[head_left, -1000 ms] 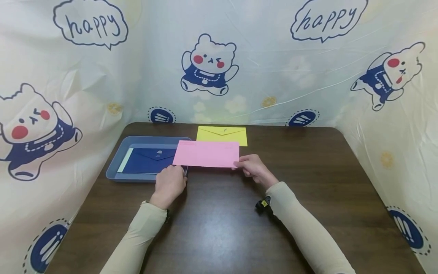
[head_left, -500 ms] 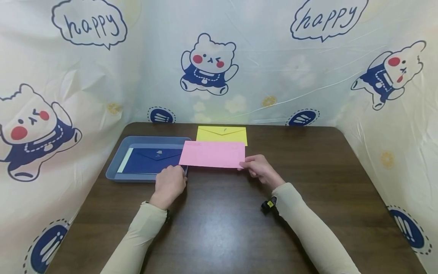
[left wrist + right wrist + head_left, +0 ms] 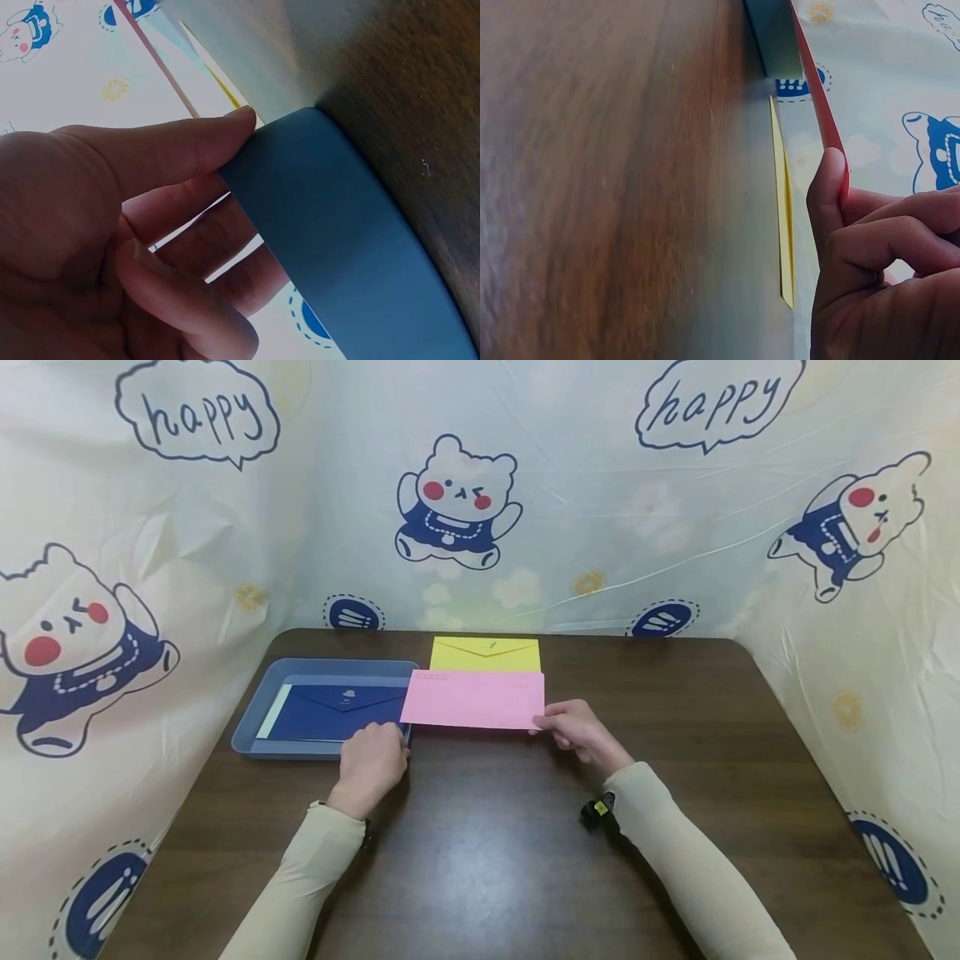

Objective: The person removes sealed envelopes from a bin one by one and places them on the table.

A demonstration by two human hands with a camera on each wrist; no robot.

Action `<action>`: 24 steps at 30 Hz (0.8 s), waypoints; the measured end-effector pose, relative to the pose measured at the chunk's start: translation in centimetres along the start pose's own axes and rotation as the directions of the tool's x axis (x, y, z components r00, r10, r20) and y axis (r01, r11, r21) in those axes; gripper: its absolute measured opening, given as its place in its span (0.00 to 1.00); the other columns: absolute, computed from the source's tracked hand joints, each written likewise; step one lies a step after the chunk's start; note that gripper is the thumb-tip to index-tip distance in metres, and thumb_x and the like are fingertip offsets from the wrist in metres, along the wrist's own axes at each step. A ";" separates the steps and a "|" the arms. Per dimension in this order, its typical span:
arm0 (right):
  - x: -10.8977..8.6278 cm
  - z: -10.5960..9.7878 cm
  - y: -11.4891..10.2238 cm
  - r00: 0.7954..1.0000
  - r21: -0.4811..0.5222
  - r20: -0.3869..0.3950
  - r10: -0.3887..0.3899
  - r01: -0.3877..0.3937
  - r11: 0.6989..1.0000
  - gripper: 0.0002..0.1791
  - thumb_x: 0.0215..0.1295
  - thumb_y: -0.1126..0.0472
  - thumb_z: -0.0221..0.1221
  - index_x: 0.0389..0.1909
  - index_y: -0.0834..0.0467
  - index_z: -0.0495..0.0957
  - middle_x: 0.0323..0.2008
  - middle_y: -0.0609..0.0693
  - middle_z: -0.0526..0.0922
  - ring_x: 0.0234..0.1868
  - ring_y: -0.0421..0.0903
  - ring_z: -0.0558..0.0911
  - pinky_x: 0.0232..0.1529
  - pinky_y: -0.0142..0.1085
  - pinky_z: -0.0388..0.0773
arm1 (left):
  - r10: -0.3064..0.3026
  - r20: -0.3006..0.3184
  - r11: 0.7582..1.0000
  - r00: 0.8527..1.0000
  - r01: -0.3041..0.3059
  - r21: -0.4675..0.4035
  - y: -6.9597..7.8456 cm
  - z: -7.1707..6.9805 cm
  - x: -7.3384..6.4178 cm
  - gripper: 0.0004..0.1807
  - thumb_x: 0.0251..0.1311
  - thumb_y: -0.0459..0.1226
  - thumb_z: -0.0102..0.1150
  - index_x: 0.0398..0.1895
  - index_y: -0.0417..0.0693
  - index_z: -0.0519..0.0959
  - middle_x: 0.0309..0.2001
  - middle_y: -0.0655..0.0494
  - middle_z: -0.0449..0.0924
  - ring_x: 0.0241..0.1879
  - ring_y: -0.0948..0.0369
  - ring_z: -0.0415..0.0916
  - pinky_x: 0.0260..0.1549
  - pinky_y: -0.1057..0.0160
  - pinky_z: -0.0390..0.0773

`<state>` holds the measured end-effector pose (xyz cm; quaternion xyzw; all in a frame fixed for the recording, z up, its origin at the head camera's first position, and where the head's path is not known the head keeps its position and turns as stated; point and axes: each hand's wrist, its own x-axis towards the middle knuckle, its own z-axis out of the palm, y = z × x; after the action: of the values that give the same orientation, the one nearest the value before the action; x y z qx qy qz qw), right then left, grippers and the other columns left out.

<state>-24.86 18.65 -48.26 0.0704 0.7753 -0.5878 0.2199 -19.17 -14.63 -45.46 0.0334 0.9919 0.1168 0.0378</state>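
Observation:
My right hand point(image 3: 577, 732) pinches a pink envelope point(image 3: 474, 700) by its near right corner, thumb on top. The right wrist view shows this envelope edge-on as a thin red strip point(image 3: 821, 97), raised above the table. Its left end overlaps the right rim of a blue tray point(image 3: 247, 727) in the head view. At the tray's near right corner, my left hand point(image 3: 373, 768) grips the rim; the left wrist view shows the thumb and fingers on either side of the tray wall point(image 3: 337, 217). Inside the tray lies a dark blue envelope point(image 3: 330, 714), with a pale strip along its left side.
A yellow envelope point(image 3: 486, 652) lies at the table's back edge, partly hidden behind the pink one. The brown table point(image 3: 480, 852) reaches to a patterned curtain point(image 3: 570, 502) at the back and sides. A small black device point(image 3: 597, 810) sits at my right wrist.
My right hand has drawn the pink envelope to the right, uncovering more of the dark blue envelope and the tray's right end. The left hand and tray have stayed in place.

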 end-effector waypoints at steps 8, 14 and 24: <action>-0.2 -0.7 0.2 1.000 -0.024 -0.001 0.019 -0.020 1.000 0.12 0.73 0.59 0.66 0.49 0.63 0.86 0.40 0.61 0.89 0.14 0.42 0.66 0.18 0.31 0.61 | 0.005 -0.002 1.000 1.000 -0.005 -0.005 -0.1 0.1 0.0 0.06 0.65 0.34 0.70 0.31 0.41 0.88 0.26 0.46 0.83 0.23 0.50 0.77 0.22 0.48 0.81; -0.4 -1.2 0.2 1.000 -0.006 0.007 0.021 -0.021 1.000 0.13 0.73 0.59 0.67 0.51 0.65 0.86 0.41 0.62 0.89 0.14 0.41 0.66 0.18 0.31 0.61 | 0.003 -0.003 1.000 1.000 -0.003 -0.002 0.0 0.0 0.0 0.06 0.65 0.34 0.70 0.32 0.41 0.89 0.27 0.45 0.84 0.23 0.50 0.77 0.22 0.48 0.82; -0.4 -1.7 0.6 0.999 0.007 0.008 0.037 -0.037 0.999 0.15 0.72 0.59 0.67 0.52 0.65 0.85 0.41 0.62 0.89 0.14 0.42 0.66 0.19 0.30 0.61 | 0.007 -0.004 1.000 1.000 -0.007 0.001 0.0 0.0 0.0 0.06 0.65 0.35 0.70 0.33 0.42 0.90 0.30 0.43 0.85 0.25 0.48 0.80 0.24 0.46 0.83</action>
<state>-24.76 20.51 -48.22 0.0833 0.7709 -0.5868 0.2333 -19.13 -14.67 -45.50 0.0365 0.9919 0.1166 0.0353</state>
